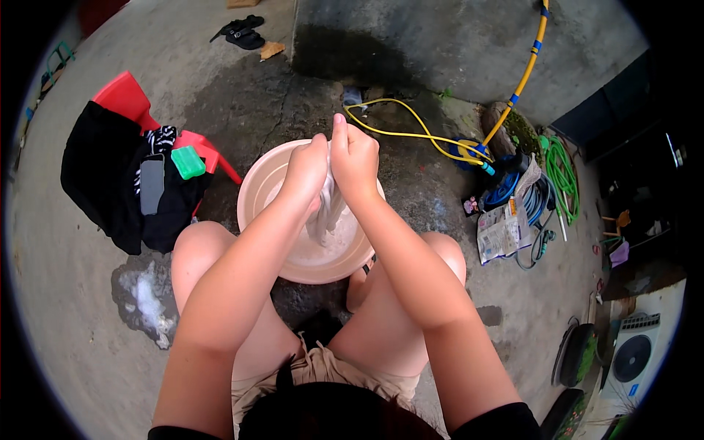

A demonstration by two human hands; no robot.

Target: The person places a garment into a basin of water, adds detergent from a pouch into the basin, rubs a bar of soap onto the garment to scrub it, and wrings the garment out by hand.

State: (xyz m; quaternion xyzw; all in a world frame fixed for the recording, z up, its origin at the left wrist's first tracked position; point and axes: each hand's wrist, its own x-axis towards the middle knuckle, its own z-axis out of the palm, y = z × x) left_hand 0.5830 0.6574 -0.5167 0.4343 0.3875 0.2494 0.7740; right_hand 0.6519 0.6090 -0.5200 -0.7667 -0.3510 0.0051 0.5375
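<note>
Both fists are raised close together over a pale pink plastic basin point(249, 198). My left hand point(306, 170) is closed around a wet, whitish cloth point(331, 209), and my right hand point(353, 158) grips the same cloth right beside it, thumb pointing up. The cloth hangs down between my wrists into the basin, where cloudy, sudsy water shows. Its exact kind cannot be made out. My forearms hide part of the basin's near side and some of the cloth. The basin stands on wet concrete between my knees.
On the left, a red plastic chair point(125, 95) carries black clothing point(99, 161), a phone point(152, 183) and a green soap box point(188, 162). A yellow hose point(411, 117) runs behind the basin. Coiled green hose point(561, 176) and a printed bag point(502, 233) lie right. White foam point(149, 297) spots the floor.
</note>
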